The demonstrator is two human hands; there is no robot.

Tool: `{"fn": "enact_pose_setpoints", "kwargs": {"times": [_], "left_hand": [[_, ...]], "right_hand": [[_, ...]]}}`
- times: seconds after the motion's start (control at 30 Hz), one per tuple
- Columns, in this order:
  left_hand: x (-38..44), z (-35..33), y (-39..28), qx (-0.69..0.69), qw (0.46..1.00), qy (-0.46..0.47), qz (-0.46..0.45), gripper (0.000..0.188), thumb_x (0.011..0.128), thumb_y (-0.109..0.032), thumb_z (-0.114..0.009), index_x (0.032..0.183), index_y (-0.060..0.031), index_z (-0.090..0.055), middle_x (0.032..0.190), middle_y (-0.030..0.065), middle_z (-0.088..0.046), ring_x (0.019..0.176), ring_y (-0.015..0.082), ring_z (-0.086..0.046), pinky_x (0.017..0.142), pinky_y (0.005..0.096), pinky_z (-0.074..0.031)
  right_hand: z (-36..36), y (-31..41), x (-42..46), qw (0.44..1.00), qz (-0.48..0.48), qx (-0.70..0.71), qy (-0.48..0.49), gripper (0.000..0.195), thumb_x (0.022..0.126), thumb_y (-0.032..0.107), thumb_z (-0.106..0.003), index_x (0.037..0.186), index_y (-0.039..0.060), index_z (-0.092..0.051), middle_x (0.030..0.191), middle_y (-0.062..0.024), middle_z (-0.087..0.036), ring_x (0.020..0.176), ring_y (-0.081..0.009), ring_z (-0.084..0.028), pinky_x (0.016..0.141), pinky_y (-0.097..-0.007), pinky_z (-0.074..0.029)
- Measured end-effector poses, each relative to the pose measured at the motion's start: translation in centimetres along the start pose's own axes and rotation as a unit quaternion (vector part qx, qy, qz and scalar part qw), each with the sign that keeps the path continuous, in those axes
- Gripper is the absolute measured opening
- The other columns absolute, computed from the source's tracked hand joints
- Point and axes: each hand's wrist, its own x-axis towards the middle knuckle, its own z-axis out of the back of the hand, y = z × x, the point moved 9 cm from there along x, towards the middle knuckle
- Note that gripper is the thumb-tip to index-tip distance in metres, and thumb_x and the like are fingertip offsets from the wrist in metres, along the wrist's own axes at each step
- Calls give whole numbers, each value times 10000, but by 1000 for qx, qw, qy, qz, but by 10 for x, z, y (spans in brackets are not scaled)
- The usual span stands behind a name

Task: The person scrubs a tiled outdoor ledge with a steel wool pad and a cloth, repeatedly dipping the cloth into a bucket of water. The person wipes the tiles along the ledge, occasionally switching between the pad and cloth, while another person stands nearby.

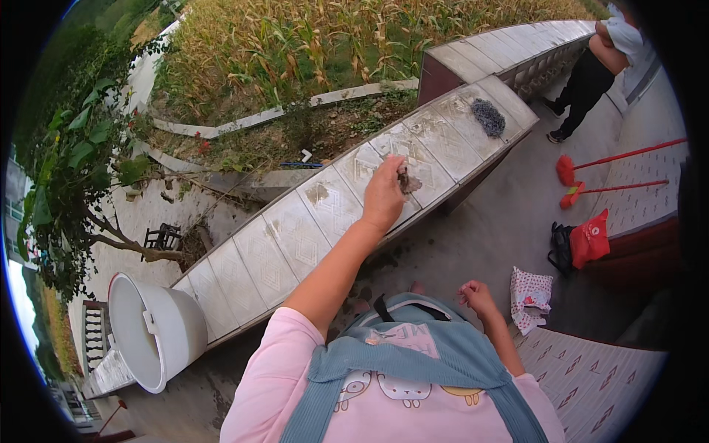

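Observation:
My left hand [385,191] reaches over a wall top faced with pale patterned tiles [285,241]. Its fingers close on a small, dark brownish wad [409,181], pressed against a wet, dirty tile; what the wad is made of I cannot tell. My right hand [476,296] hangs beside the blue-green corduroy apron [410,326], its fingers loosely bent and nothing seen in them. A grey wire scouring pad [488,118] lies further along the tiles, near the wall's corner. At the near left end stands a white plastic bucket [166,332] with cloudy liquid inside.
A person in dark trousers [588,83] stands at the upper right beside the wall. Two red-handled brooms [615,160], red and black bags [590,239] and a patterned bag [530,299] are at the right. Beyond the wall are a garden bed and dry corn [310,44].

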Motion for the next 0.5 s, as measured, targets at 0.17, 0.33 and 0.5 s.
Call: {"fn": "enact_pose_setpoints", "kwargs": {"times": [0.17,0.33,0.5], "left_hand": [[-13,120,65,144,986,-60,53,295,969,-50,-442,1232,25,-553,1283,235,-563,1198,389,-538,1012,413,-430],[-36,122,96,379,915,65,122,662,964,-347,-490,1453,51,-290,1514,216,-319,1439,349,-236,1172,453,-173],[-4,63,85,375,908,130,136,782,957,-438,-464,1493,61,-189,1578,210,-180,1479,325,-129,1194,431,-104]], "right_hand": [[2,-16,21,999,27,-23,-2,108,896,96,-567,877,13,-633,810,-76,-671,580,-145,-609,514,-273,-466],[-3,-22,30,998,14,-68,-4,107,865,69,-575,852,-14,-641,742,-84,-655,586,-162,-620,562,-305,-519],[-6,-43,41,995,1,-94,12,113,890,80,-582,867,-17,-635,821,-103,-671,597,-168,-619,567,-307,-522]]}}
